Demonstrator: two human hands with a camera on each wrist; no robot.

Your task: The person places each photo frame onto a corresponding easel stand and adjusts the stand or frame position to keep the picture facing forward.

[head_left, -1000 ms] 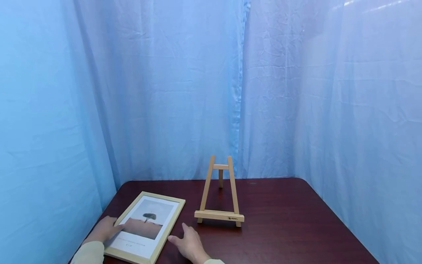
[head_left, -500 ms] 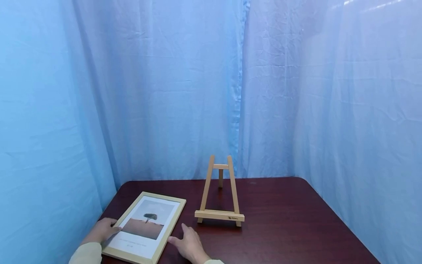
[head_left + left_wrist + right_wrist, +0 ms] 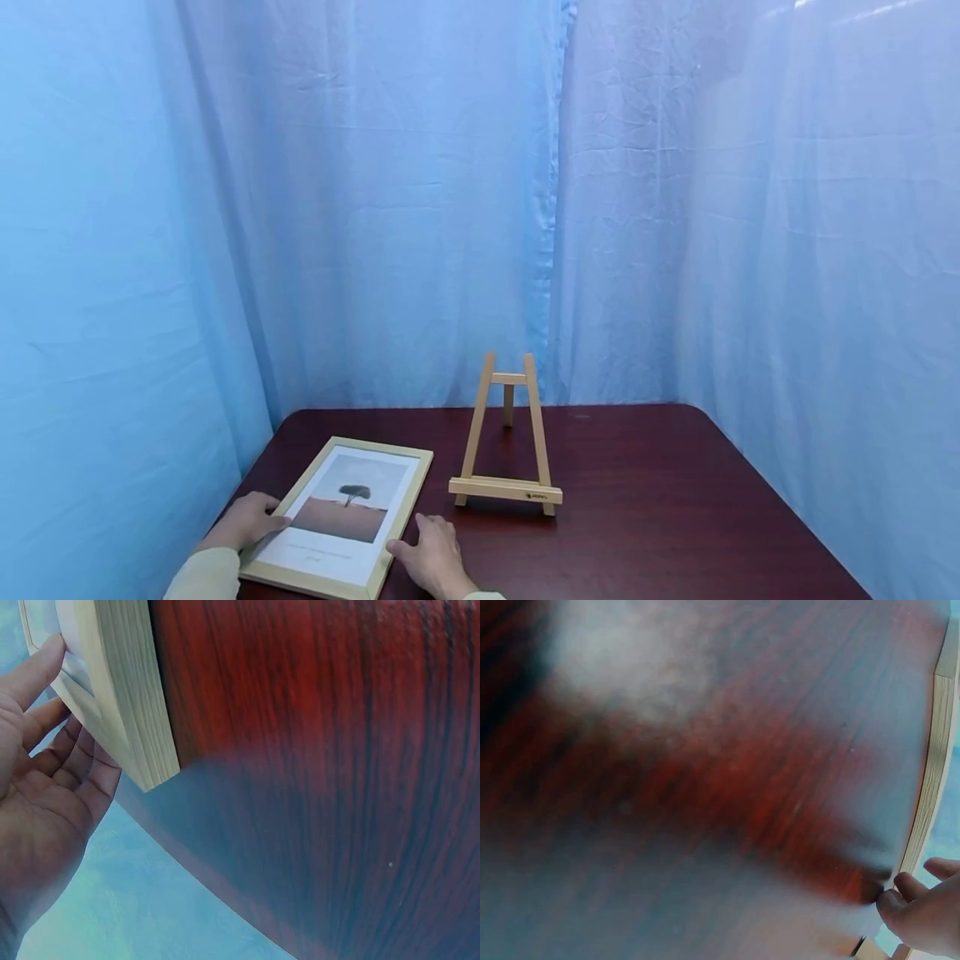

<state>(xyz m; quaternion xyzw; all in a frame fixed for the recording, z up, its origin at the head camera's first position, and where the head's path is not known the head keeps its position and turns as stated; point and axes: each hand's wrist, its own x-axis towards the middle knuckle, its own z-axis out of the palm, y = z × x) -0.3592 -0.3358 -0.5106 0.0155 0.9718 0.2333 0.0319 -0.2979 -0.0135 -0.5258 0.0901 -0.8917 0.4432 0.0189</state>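
Observation:
A picture frame (image 3: 405, 510) in pale wood, with a print of a tree over a brown field, lies at the table's left front. My left hand (image 3: 251, 520) grips its left side, thumb on top of the rail. In the left wrist view, the fingers (image 3: 96, 780) of that hand curl at the frame's outer edge. At the opposite side, my right hand (image 3: 433, 557) has its thumb at the right rail, its fingers loosely bent beside the frame. In the right wrist view, the fingertips (image 3: 891, 901) are right at the frame's side, close over the tabletop.
A small wooden tabletop easel (image 3: 504, 487) stands upright right of the frame, beyond my right hand. Both rest on a dark red-brown wood-grain table (image 3: 660, 500). Pale blue curtains (image 3: 420, 208) hang behind the table and along both sides.
The frame's near end has shifted slightly right, narrowing the gap to my right hand, whose thumb now meets the rail. My left hand has moved along with the frame. The head view has turned slightly.

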